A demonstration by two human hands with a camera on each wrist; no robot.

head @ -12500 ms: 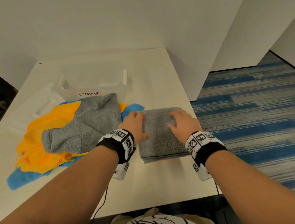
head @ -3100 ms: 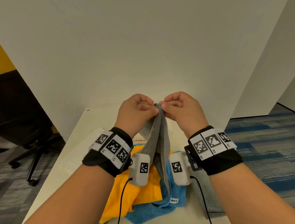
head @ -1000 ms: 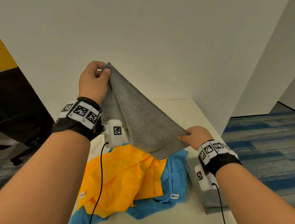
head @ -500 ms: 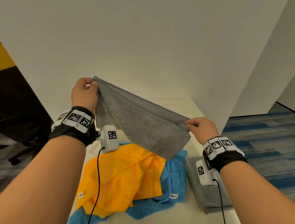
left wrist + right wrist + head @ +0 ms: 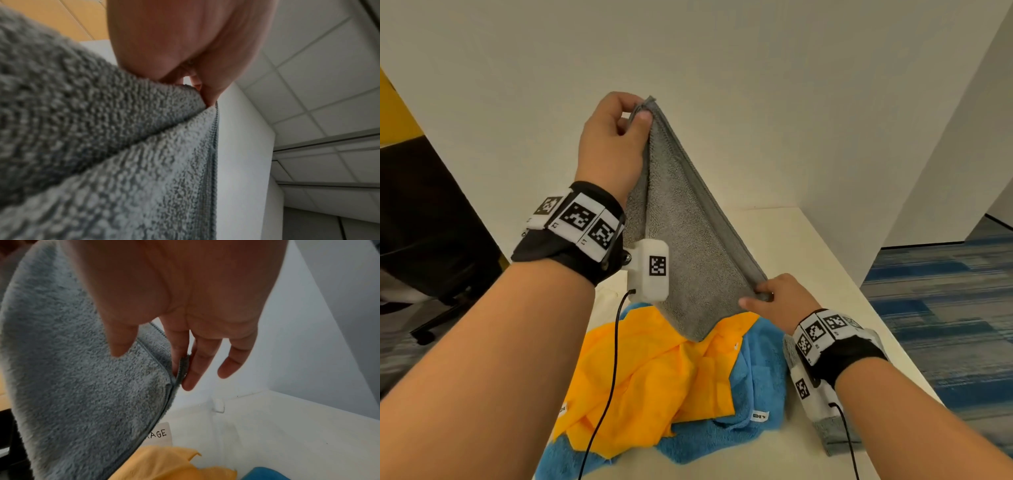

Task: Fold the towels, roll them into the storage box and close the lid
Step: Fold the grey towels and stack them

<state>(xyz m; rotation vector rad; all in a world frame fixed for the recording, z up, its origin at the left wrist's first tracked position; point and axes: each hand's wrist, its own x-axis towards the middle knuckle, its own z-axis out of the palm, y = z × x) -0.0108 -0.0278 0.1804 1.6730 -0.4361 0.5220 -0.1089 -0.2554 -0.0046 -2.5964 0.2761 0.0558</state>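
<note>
The grey towel (image 5: 688, 240) hung in the air above the table (image 5: 808, 246), doubled over, and it had just swung: half a second earlier its top edge ran nearly level between the hands, and now that edge slanted steeply, high on the left and low on the right. The left hand (image 5: 613, 144) had risen and moved inward, its thumb and fingers pinching the upper corner; the right hand (image 5: 780, 298) had dropped toward the table, and the wrist view showed the lower corner nipped between its first two fingers (image 5: 180, 356), the others hanging loose. So the long axis ran along that diagonal from upper left down to lower right, with the fold's loose belly sagging to a point over the yellow cloth (image 5: 654, 370). That reads as lining up the corners before the next fold, so the folding was barely under way for this one. Beneath lay the blue towel (image 5: 756, 377), and a folded grey one (image 5: 835, 435) sat under the right wrist. The storage box (image 5: 158, 434) stood behind the pile.
</note>
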